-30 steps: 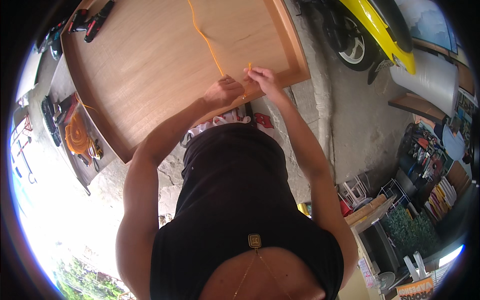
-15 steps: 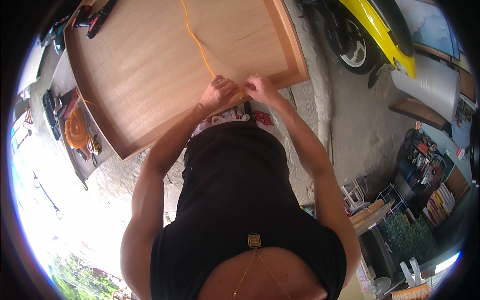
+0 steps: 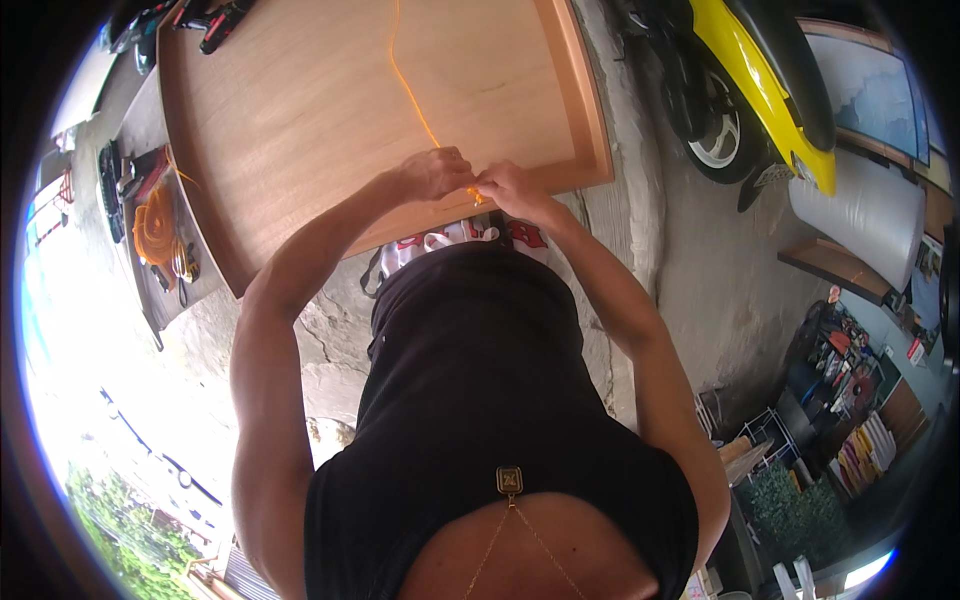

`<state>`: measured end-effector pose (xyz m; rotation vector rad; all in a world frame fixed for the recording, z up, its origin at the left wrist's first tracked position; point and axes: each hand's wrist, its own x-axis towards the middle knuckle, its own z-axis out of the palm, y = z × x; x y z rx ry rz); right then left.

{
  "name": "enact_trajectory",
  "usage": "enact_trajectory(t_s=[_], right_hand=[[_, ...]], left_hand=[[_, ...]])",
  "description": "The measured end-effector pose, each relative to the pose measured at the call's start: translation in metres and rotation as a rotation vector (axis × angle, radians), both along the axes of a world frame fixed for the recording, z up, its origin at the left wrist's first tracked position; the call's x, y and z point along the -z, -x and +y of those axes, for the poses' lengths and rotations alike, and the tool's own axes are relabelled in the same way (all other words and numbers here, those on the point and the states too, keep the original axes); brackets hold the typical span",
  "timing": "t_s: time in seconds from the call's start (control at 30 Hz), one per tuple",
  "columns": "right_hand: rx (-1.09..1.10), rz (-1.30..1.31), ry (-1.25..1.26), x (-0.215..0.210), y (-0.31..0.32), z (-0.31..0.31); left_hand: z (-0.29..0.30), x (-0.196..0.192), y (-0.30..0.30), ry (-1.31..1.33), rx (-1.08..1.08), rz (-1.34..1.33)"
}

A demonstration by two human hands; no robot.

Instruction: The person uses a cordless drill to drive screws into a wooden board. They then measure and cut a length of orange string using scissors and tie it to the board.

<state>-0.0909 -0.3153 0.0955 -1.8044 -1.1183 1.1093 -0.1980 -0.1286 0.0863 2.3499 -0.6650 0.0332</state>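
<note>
A thin orange cord (image 3: 411, 95) runs down across a shallow wooden panel with a raised rim (image 3: 590, 100) to my hands at its near edge. My left hand (image 3: 437, 172) is closed in a fist around the cord. Close beside it, my right hand (image 3: 512, 188) pinches the cord between thumb and fingers. A small bunched knot of the cord (image 3: 477, 196) hangs just under the right fingertips, over the panel's near rim. The cord inside my fists is hidden.
Power drills (image 3: 222, 25) lie at the panel's far left. On a side board sit a coil of orange strap (image 3: 155, 228) and hand tools. A yellow motorbike (image 3: 765, 75) stands at the far right, with a wrapped roll (image 3: 860, 205) beyond it.
My left fist has turned and its elbow has swung outward. The knot shows more clearly below my right fingers. The whole view has shifted slightly.
</note>
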Motion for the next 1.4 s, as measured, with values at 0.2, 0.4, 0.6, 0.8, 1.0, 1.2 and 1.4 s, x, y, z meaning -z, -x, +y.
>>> enact_trajectory(t_s=[0.2,0.4,0.6,0.8,1.0,1.2,1.4], right_hand=[[-0.051,0.133,0.097,0.019,-0.009,0.003],[0.116,0.572,0.173,0.033,-0.011,0.007],[0.135,0.558,0.276,0.031,-0.007,0.009],[-0.032,0.331,0.211,0.004,-0.003,0.006],[0.09,-0.256,-0.017,0.0,0.022,-0.002],[0.223,-0.404,-0.084,0.013,0.032,-0.009],[0.459,0.079,0.033,0.013,0.036,-0.008]], left_hand=[[-0.017,-0.014,0.015,-0.132,-0.22,-0.126],[-0.053,-0.046,0.019,-0.234,-0.819,-0.214],[-0.078,-0.008,0.048,0.065,-0.758,0.374],[-0.003,-0.035,0.027,0.003,-0.702,0.301],[-0.016,-0.036,-0.021,0.412,-0.636,0.539],[0.002,-0.025,-0.02,-0.122,-0.163,0.854],[0.001,-0.009,-0.013,0.154,-0.225,0.909]])
